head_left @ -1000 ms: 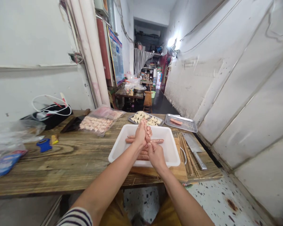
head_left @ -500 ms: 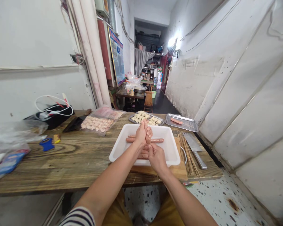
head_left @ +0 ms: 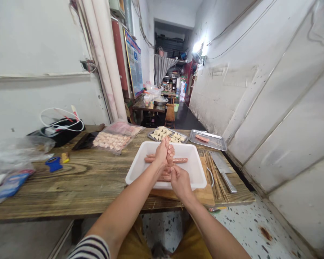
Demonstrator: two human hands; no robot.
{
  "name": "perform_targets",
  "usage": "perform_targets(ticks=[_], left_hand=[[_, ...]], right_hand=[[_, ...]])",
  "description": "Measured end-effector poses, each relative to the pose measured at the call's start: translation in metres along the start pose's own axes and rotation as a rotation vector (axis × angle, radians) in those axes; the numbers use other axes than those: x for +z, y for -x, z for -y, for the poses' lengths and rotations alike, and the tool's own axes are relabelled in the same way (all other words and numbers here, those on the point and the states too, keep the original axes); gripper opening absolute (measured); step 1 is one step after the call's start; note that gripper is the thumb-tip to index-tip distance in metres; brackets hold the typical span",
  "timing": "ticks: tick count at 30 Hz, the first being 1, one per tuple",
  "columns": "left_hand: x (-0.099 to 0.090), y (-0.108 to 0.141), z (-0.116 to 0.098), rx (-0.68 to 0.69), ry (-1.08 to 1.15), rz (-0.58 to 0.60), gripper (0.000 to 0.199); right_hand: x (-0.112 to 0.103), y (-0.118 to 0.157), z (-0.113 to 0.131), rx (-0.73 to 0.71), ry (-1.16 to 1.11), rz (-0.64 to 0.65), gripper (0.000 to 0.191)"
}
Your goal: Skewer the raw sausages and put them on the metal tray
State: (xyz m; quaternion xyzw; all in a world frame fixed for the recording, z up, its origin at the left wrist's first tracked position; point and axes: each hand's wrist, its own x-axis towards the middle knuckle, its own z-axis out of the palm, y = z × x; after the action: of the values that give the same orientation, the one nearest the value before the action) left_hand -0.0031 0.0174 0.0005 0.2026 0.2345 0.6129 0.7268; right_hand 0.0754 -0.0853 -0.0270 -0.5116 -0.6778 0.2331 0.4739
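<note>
My left hand [head_left: 163, 153] is wrapped around a sausage [head_left: 170, 160] above a white plastic tub [head_left: 198, 172]. Just below it, the fingers of my right hand [head_left: 180, 180] are pinched at the sausage's near end. They seem to close on a thin bamboo skewer, mostly hidden by the fingers. More sausages [head_left: 180, 160] lie inside the tub, some partly covered by my hands. Under the tub is a wooden cutting board [head_left: 207, 196].
Loose bamboo skewers [head_left: 216, 176] and a cleaver [head_left: 223, 167] lie right of the tub. Behind stand a tray of folded dough pieces [head_left: 162, 133] and a metal tray [head_left: 217, 142] with one sausage. A bag of pale meat pieces [head_left: 112, 140] lies left.
Both hands keep nearly the same place and grip at the sausage. Only a slight shift of the fingers and of the camera shows.
</note>
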Motion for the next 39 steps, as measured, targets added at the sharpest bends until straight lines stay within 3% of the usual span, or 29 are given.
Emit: perform_targets(ticks=[12, 19, 23, 39], left_hand=[[0.006, 0.004, -0.001, 0.025, -0.038, -0.046, 0.036], [0.010, 0.010, -0.002, 0.073, -0.048, -0.022, 0.032], [0.010, 0.011, -0.003, 0.077, -0.058, -0.021, 0.031], [0.005, 0.004, 0.001, 0.148, -0.079, -0.011, 0.034]], right_hand=[[0.001, 0.010, 0.001, 0.102, -0.180, -0.015, 0.025], [0.004, 0.013, 0.014, 0.331, -0.510, -0.021, 0.025], [0.006, 0.010, 0.018, 0.406, -0.585, -0.020, 0.025], [0.017, 0.004, 0.000, 0.240, -0.358, -0.111, 0.027]])
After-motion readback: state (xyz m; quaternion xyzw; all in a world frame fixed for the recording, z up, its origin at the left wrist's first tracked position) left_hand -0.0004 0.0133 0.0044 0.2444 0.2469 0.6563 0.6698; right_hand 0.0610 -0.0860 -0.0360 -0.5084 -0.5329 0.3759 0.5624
